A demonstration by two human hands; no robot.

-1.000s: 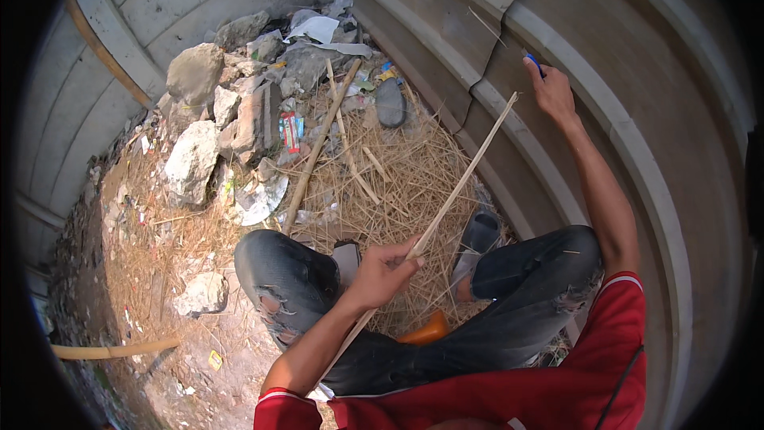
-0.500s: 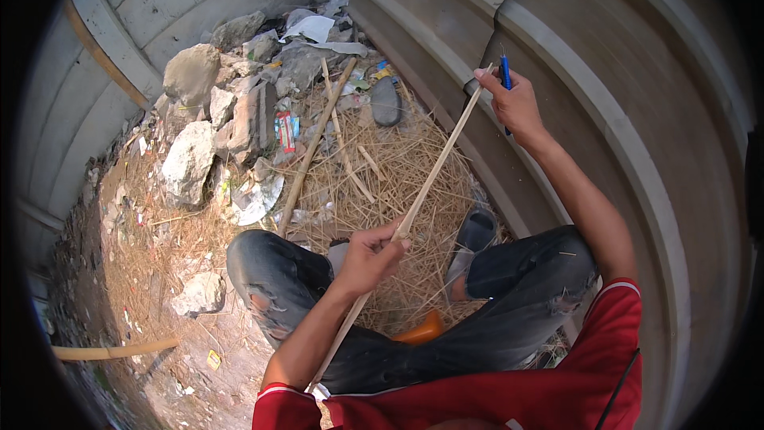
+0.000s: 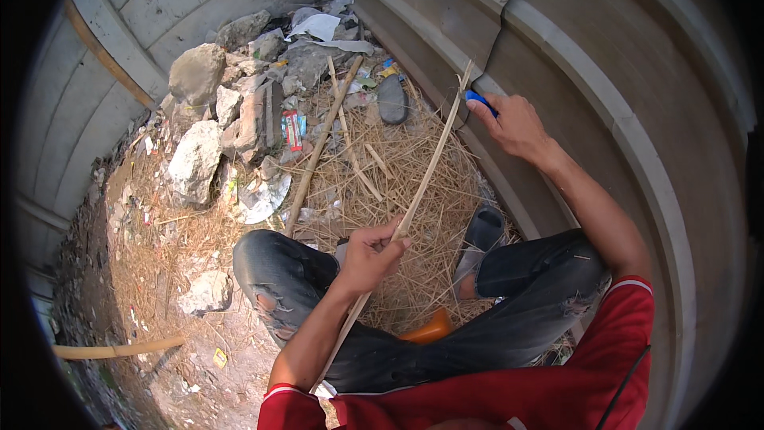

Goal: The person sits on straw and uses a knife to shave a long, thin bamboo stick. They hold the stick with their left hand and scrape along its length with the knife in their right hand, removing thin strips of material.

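Left hand (image 3: 370,253) grips the strip (image 3: 422,183) mid-length; right hand (image 3: 513,123) clasps a blue-handled knife (image 3: 480,101) at its far tip. Keep the strip taut, blade shallow.

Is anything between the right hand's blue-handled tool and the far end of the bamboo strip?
Nothing visible. The right hand holds the blue-handled tool right at the upper end of the bamboo strip, with no gap to see. The left hand grips the strip lower down, over the straw.

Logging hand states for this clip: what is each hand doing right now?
Left hand: closed around the long thin pale bamboo strip.
Right hand: closed on a small blue-handled tool at the strip's far end.
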